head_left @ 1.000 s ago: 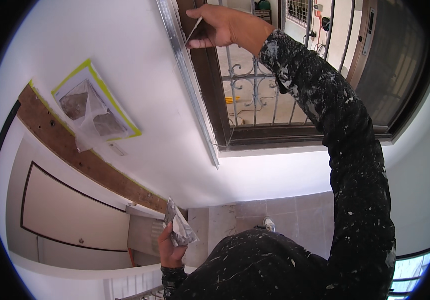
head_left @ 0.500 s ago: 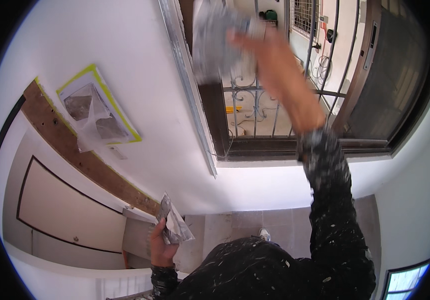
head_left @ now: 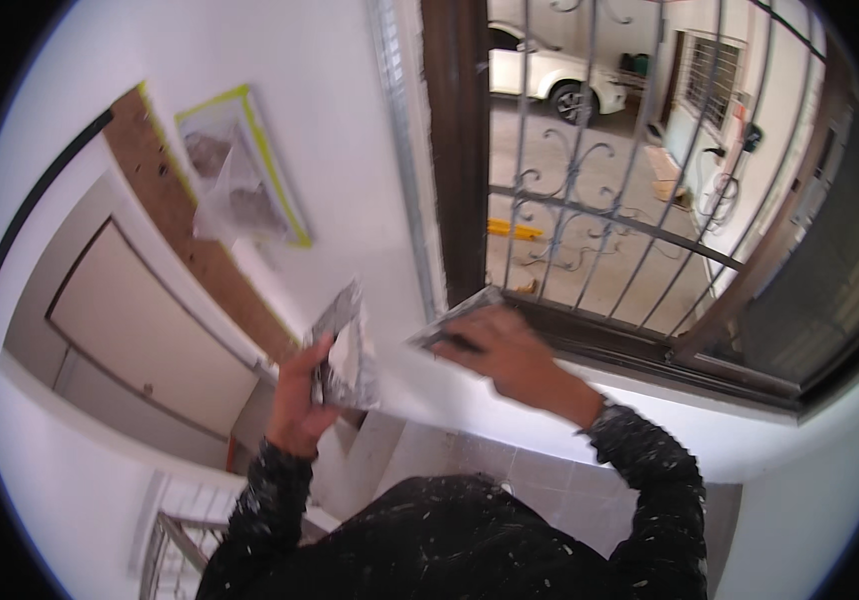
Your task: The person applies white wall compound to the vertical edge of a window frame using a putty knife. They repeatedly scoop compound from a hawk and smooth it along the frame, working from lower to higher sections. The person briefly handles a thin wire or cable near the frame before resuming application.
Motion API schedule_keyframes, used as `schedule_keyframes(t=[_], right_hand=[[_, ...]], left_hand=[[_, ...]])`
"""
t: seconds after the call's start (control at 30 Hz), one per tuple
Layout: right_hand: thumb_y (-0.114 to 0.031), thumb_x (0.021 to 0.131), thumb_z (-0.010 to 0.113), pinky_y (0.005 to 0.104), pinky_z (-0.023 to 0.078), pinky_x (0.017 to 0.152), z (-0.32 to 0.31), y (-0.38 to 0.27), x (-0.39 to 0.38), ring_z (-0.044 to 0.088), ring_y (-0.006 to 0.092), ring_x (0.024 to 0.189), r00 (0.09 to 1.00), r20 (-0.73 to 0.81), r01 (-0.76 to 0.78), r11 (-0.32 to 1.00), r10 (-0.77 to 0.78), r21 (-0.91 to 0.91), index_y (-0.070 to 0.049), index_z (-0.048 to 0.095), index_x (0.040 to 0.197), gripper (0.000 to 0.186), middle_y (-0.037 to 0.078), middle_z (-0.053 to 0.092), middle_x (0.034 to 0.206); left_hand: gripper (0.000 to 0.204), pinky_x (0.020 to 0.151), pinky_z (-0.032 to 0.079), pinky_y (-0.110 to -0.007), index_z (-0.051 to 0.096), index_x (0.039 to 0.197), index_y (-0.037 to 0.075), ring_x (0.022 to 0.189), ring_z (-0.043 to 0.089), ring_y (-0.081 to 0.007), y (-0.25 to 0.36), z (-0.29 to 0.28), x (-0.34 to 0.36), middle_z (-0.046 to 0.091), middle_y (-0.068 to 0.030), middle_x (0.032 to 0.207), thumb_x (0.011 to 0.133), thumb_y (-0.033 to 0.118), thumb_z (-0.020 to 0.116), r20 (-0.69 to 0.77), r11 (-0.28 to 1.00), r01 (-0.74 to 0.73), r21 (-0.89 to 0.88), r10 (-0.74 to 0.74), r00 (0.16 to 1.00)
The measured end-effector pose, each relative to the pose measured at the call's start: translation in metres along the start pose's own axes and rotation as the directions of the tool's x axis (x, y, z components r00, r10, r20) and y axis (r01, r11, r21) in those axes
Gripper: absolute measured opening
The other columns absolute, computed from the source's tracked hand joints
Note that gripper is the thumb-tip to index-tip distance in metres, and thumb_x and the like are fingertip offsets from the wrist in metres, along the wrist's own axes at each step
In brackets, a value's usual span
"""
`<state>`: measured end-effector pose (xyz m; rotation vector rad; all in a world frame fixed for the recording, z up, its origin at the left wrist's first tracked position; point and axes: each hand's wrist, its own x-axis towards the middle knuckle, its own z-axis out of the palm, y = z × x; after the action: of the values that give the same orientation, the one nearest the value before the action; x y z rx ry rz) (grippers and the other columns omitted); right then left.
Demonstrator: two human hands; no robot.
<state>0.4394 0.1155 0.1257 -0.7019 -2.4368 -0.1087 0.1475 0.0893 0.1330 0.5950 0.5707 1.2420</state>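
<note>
Paste [head_left: 348, 357], whitish, sits on the grey plate [head_left: 338, 318] in our left hand [head_left: 300, 400], whose fingers are closed about its lower left edge. Our right hand [head_left: 500, 350] is wrapped round the dark handle [head_left: 464, 342] of a flat blade [head_left: 434, 335], just right of the plate and apart from it; blur keeps us from telling how tightly. Compared with a moment ago, the right hand is down from high beside the window frame [head_left: 458, 150], and our two grips are much closer together. The metal strip [head_left: 402, 130] on the wall runs up beyond both grips; whether the blade touches its lower end, we cannot tell. For the work in hand, we judge, this puts blade and paste within easy reach of each other.
</note>
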Motion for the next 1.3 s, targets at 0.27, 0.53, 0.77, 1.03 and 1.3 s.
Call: schedule_keyframes(t=[0.27, 0.53, 0.77, 1.03, 1.3], right_hand=[[-0.002, 0.073, 0.074, 0.0450, 0.041, 0.097, -0.105, 0.026, 0.008, 0.058, 0.0246, 0.109, 0.988, 0.041, 0.152, 0.982, -0.148, -0.117, -0.022, 0.075, 0.114, 0.045, -0.001, 0.069, 0.118], [0.004, 0.076, 0.068, 0.0387, 0.040, 0.102, -0.116, 0.012, 0.024, 0.056, 0.0227, 0.114, 0.964, 0.177, 0.211, 0.977, -0.200, -0.043, -0.018, 0.074, 0.109, 0.040, -0.003, 0.068, 0.119], [0.001, 0.088, 0.061, 0.0418, 0.043, 0.102, -0.065, 0.021, 0.012, 0.058, 0.0287, 0.117, 0.984, -0.037, -0.172, 0.982, 0.176, 0.082, -0.008, 0.066, 0.124, 0.038, 0.009, 0.066, 0.126], [-0.022, 0.104, 0.046, 0.0432, 0.036, 0.112, 0.041, 0.035, 0.115, 0.047, 0.0373, 0.133, 0.503, -0.636, -0.339, 0.811, 0.585, 0.478, 0.006, 0.048, 0.140, 0.045, 0.026, 0.053, 0.138], [-0.001, 0.097, 0.049, 0.0497, 0.038, 0.094, 0.058, 0.038, 0.193, 0.052, 0.0411, 0.103, 0.383, -0.779, -0.426, 0.844, 0.495, 0.327, 0.014, 0.045, 0.133, 0.039, 0.029, 0.052, 0.132]], left_hand=[[0.046, 0.094, 0.057, -0.037, 0.050, 0.135, -0.005, 0.106, 0.068, -0.0227, 0.018, 0.051, 0.018, 0.066, -0.0144, 0.123, 0.093, 0.009, 0.064, 0.045, 0.927, 0.031, 0.375, -0.051, 0.998], [0.047, 0.093, 0.057, -0.036, 0.050, 0.133, -0.008, 0.104, 0.068, -0.0207, 0.010, 0.064, 0.025, 0.066, -0.0150, 0.121, 0.092, 0.010, 0.066, 0.085, 0.884, 0.075, 0.461, -0.129, 0.988], [0.047, 0.091, 0.057, -0.036, 0.050, 0.135, -0.007, 0.103, 0.069, -0.0225, 0.041, 0.020, 0.012, 0.067, -0.0134, 0.120, 0.094, 0.013, 0.062, 0.062, 0.911, -0.161, 0.379, 0.148, 0.987], [0.040, 0.086, 0.059, -0.038, 0.054, 0.132, -0.003, 0.096, 0.071, -0.0236, 0.053, -0.040, -0.016, 0.070, -0.0124, 0.113, 0.094, 0.010, 0.058, 0.038, 0.959, -0.077, 0.272, 0.069, 0.997], [0.037, 0.086, 0.059, -0.039, 0.055, 0.129, -0.002, 0.099, 0.070, -0.0235, 0.079, -0.083, -0.048, 0.069, -0.0112, 0.114, 0.094, 0.010, 0.058, -0.033, 0.955, -0.087, 0.284, 0.100, 0.994]])
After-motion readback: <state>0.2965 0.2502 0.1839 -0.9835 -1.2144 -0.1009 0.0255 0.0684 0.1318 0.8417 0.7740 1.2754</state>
